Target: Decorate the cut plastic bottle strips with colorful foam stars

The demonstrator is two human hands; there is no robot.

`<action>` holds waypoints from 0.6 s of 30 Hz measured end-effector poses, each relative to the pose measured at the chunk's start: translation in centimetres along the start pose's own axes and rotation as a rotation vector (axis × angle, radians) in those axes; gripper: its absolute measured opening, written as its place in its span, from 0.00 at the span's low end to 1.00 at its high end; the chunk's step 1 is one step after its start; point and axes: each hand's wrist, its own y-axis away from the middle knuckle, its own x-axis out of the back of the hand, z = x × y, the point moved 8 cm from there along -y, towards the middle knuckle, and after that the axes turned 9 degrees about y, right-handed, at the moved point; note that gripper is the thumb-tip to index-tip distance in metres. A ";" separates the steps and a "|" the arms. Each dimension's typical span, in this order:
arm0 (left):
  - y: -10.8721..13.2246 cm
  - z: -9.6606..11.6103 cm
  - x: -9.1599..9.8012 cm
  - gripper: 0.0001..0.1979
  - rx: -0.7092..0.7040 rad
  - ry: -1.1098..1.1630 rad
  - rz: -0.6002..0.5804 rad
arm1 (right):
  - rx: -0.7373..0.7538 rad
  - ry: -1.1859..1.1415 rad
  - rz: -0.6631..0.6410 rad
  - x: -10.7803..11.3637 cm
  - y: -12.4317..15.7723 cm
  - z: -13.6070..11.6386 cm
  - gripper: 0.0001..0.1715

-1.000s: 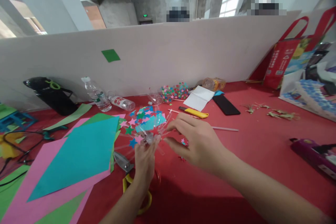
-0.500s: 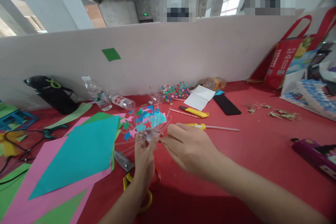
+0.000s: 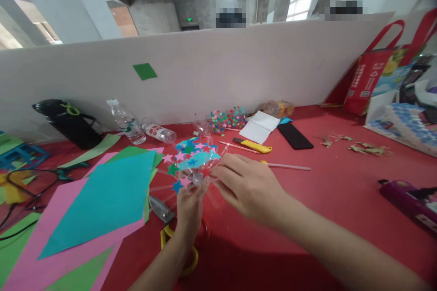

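Observation:
A clear plastic bottle piece (image 3: pixel 197 177), cut into thin strips that fan outward, carries paper stars in blue, pink, green and red. My left hand (image 3: pixel 191 195) is wrapped round its narrow end. Beside it, my right hand (image 3: pixel 247 179) has its fingers pinched together at the strips on the right, close to a red star (image 3: pixel 205 172). Whether a strip lies between those fingertips is hard to see, but they appear to grip one. Scissors with yellow handles (image 3: pixel 166 232) lie partly under my left forearm.
Coloured paper sheets (image 3: pixel 102 204) cover the left of the red table. Behind my hands are a yellow utility knife (image 3: pixel 256 146), a white paper (image 3: pixel 260 126), a black phone (image 3: pixel 295 135) and a bottle with small stars (image 3: pixel 228 119). A purple power strip (image 3: pixel 406 200) lies at right.
The starred bottle piece has turned and tilted a little, its stars shifting right and down at the left side. My right hand has moved slightly up and to the right.

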 end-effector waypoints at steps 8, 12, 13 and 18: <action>-0.1 -0.2 -0.4 0.10 0.049 -0.009 -0.014 | -0.072 -0.014 -0.004 0.3 -0.2 0.9 0.07; -0.1 -0.4 -0.1 0.12 0.062 -0.014 0.002 | -0.047 -0.071 -0.047 0.2 -0.3 0.8 0.07; -0.1 -0.5 0.1 0.12 0.064 -0.012 0.012 | -0.042 -0.079 -0.049 0.2 -0.3 0.7 0.08; 0.2 -1.1 1.3 0.12 0.040 0.009 0.066 | 0.010 -0.004 0.001 0.7 -0.2 0.3 0.12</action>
